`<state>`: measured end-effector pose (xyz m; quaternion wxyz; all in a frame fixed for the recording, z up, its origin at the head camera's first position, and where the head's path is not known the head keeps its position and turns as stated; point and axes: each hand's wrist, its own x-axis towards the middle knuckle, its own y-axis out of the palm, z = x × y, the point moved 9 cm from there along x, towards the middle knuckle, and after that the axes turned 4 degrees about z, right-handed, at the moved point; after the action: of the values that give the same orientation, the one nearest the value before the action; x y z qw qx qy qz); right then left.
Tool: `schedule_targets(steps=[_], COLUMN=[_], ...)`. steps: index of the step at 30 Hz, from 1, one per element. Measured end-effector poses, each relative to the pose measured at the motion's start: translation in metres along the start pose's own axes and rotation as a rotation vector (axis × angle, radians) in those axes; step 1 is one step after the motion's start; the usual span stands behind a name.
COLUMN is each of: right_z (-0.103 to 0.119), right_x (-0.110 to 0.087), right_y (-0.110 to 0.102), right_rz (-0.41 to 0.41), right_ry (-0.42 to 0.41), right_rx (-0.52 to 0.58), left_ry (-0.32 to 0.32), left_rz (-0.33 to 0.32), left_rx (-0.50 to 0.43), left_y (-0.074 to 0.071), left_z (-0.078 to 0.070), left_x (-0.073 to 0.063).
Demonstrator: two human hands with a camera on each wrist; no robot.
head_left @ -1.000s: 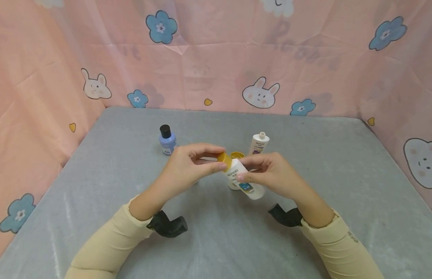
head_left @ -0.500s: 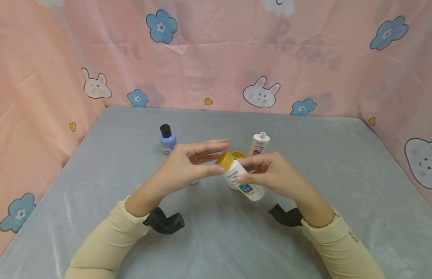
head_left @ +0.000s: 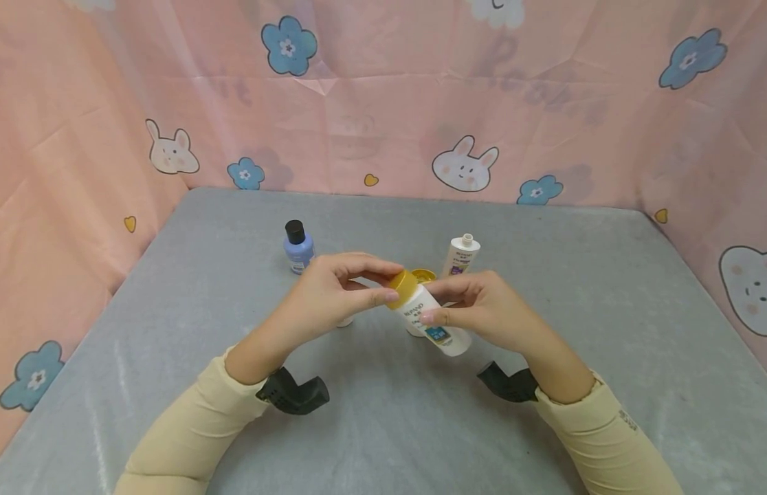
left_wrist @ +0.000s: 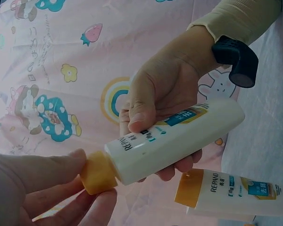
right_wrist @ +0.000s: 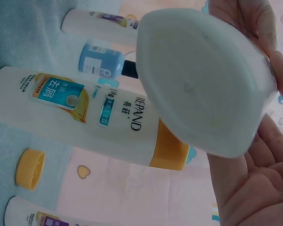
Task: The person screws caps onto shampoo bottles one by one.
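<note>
My left hand (head_left: 343, 285) pinches the gold cap (head_left: 402, 289) of a white REPAND bottle between thumb and fingers. Thumb and fingers of my right hand (head_left: 476, 309) grip the white bottle (head_left: 445, 337) by its body. It is tilted, cap end up and to the left, with a blue label showing in the left wrist view. Its pale base (right_wrist: 203, 84) fills much of the right wrist view. Behind it stands a second white bottle (right_wrist: 70, 103) with a gold cap (right_wrist: 170, 148), mostly hidden by my hands in the head view.
An uncapped white bottle (head_left: 460, 254) with a purple label stands behind my right hand. A blue bottle (head_left: 299, 251) with a black cap is at the back left. One loose gold cap (right_wrist: 30, 168) lies on the grey tabletop (head_left: 383, 426). Patterned pink cloth (head_left: 371, 110) hangs behind.
Half a second ago my left fingers were lifted and spread off the cap; now they pinch it again. The cap appears turned compared with one second ago. My right hand holds the bottle almost still.
</note>
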<state>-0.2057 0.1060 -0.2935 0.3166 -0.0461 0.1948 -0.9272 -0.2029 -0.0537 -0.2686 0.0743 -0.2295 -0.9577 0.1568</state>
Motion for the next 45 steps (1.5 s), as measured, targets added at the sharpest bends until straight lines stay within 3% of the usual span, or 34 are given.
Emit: schedule_targets(steps=[7,10,20,28,32,36,39,45], right_z=[0.000,-0.001,-0.003,-0.003,0.000,0.001,0.000,-0.003], right_x=[0.000,0.001,0.002,0.001,0.000,0.000,0.001,0.002], right_y=[0.001,0.003,0.005,0.005,0.004,0.000,-0.001,0.000], right_rz=[0.018,0.034,0.059,0.069,0.054,0.013,-0.007,-0.015], right_ry=[-0.009,-0.013,-0.020,-0.018,-0.038,-0.039,-0.028,0.004], right_rx=[-0.001,0.010,0.048,0.069,0.068,0.052,0.036,0.003], left_ry=[0.139,0.168,0.191,0.209,0.162,-0.005,-0.097,-0.055], left_rz=[0.093,0.116,0.105,0.148,0.054,-0.095,-0.125,-0.131], left_rx=[-0.026,-0.015,-0.049,0.003,-0.022,-0.037,-0.025,0.009], left_y=[0.005,0.006,0.002,0.004,-0.005,-0.015,-0.013,-0.007], left_z=[-0.009,-0.011,-0.015,-0.018,-0.017,-0.005,0.004,0.002], left_x=[-0.001,-0.001,-0.002,-0.005,-0.006,-0.009,-0.010,-0.007])
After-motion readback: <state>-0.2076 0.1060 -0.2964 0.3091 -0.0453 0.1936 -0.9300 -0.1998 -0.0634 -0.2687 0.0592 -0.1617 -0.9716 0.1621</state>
